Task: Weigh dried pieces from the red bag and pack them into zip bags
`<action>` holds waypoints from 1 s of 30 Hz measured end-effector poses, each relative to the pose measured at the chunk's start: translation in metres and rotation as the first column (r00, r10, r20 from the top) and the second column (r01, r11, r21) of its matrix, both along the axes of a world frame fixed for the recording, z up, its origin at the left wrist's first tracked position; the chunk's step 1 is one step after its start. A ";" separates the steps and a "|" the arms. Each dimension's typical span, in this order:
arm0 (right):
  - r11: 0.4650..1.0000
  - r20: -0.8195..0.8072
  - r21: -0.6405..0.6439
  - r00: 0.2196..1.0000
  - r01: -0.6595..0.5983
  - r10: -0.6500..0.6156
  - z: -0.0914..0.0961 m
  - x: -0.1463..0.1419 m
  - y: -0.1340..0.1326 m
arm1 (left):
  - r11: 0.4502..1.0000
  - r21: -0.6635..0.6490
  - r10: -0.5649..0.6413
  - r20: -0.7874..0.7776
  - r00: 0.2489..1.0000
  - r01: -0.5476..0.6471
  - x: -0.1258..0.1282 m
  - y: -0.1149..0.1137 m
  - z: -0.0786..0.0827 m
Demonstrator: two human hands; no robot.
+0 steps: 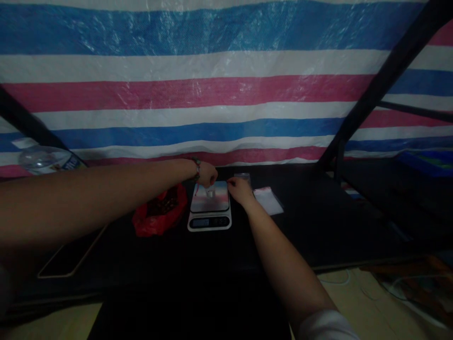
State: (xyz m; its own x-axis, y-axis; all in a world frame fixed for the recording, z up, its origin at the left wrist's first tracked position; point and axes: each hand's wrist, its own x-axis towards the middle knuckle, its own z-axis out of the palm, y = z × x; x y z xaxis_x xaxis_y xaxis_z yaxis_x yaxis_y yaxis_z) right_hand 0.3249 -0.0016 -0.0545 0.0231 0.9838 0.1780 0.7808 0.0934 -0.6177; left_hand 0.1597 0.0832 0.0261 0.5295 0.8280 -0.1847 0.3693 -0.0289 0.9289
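A small white kitchen scale [209,218] with a shiny platform stands on a black table [318,222]. My left hand [206,174], with a bracelet at the wrist, hovers over the platform's far edge, fingers pinched together above a small clear object [211,193] resting on the platform. Whether they grip anything is too dim to see. My right hand [239,190] rests beside the scale's right edge with fingers curled near a small clear bag [243,178].
A red plastic bag [160,211] with dark contents lies left of the scale. A white zip bag [268,199] lies to the right. A clear water bottle [47,159] sits at far left. A striped tarp [226,85] hangs behind; black frame bars [382,85] rise on the right.
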 end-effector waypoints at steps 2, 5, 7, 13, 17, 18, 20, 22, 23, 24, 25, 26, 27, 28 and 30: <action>1.000 0.003 0.001 1.000 0.005 -0.005 0.000 0.000 0.000 | 0.997 0.031 -0.067 -0.174 0.982 0.074 0.000 -0.006 -0.001; 1.000 0.008 -0.001 1.000 0.017 -0.017 0.001 0.000 0.000 | 0.981 0.108 -0.117 -0.332 0.936 0.161 0.002 -0.014 0.002; 1.000 0.011 -0.006 1.000 0.022 -0.022 0.001 0.000 -0.001 | 0.977 0.132 -0.115 -0.338 0.934 0.168 0.003 -0.018 0.005; 1.000 0.011 -0.001 1.000 0.013 -0.013 0.000 0.000 0.000 | 0.960 0.165 -0.148 -0.385 0.911 0.226 0.005 -0.023 0.008; 1.000 0.008 -0.011 1.000 0.002 -0.002 -0.001 0.000 0.000 | 0.950 0.161 -0.181 -0.412 0.893 0.266 0.003 -0.020 0.008; 1.000 0.009 -0.011 1.000 0.002 -0.001 -0.001 0.000 0.000 | 0.948 0.155 -0.191 -0.420 0.887 0.277 0.002 -0.019 0.008; 1.000 0.009 -0.009 1.000 0.004 -0.004 -0.001 0.000 0.000 | 0.943 0.142 -0.213 -0.439 0.873 0.301 0.002 -0.018 0.007; 1.000 0.010 -0.010 1.000 0.011 -0.010 -0.002 0.000 0.000 | 0.939 0.136 -0.224 -0.454 0.863 0.316 0.001 -0.018 0.007; 1.000 0.011 -0.012 1.000 0.013 -0.013 -0.002 0.000 0.000 | 0.937 0.137 -0.226 -0.458 0.859 0.320 0.001 -0.019 0.007; 1.000 0.013 -0.013 1.000 0.015 -0.014 -0.002 0.000 0.000 | 0.936 0.139 -0.227 -0.462 0.857 0.323 0.001 -0.019 0.008; 1.000 0.015 -0.013 1.000 0.014 -0.014 -0.002 0.000 0.000 | 0.935 0.141 -0.228 -0.463 0.856 0.325 0.001 -0.020 0.009; 1.000 0.015 -0.012 1.000 0.013 -0.012 -0.001 0.000 0.000 | 0.935 0.141 -0.229 -0.464 0.856 0.326 0.001 -0.021 0.010; 1.000 0.015 -0.010 1.000 0.010 -0.010 -0.001 0.000 0.000 | 0.935 0.141 -0.229 -0.462 0.857 0.326 0.001 -0.022 0.011; 1.000 0.014 -0.008 1.000 0.009 -0.009 -0.001 0.000 0.000 | 0.936 0.139 -0.229 -0.459 0.859 0.324 0.001 -0.023 0.012; 1.000 0.012 -0.006 1.000 0.012 -0.012 0.000 0.000 -0.001 | 0.942 0.138 -0.218 -0.436 0.873 0.304 0.002 -0.024 0.014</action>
State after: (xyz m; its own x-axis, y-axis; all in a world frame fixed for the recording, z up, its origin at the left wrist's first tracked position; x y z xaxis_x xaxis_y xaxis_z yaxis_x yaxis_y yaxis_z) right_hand 0.3251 -0.0025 -0.0547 0.0326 0.9845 0.1726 0.7889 0.0807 -0.6092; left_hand 0.1615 0.0589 0.0400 0.6437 0.7120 -0.2807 0.6677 -0.3433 0.6606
